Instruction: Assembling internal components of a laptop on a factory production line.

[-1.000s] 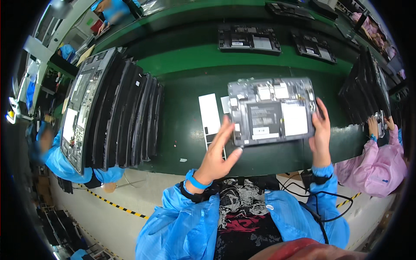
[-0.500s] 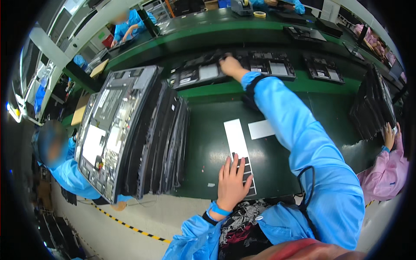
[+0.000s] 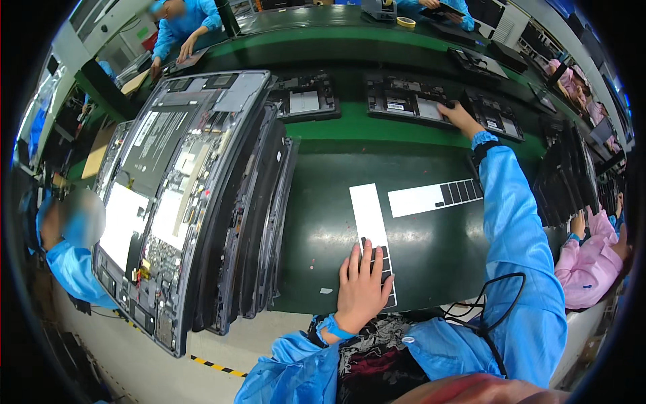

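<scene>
Chassis panel (image 3: 412, 106) on the far belt sits under the right hand (image 3: 459, 116), fingers spread flat; overreaching could shove it askew; left hand (image 3: 363, 286) lies splayed on the sticker strip (image 3: 371, 229).

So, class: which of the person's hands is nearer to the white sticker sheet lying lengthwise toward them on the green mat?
Left. The left hand rests flat on the near end of that white sticker sheet; the right hand reaches far across to an open device on the belt.
</scene>
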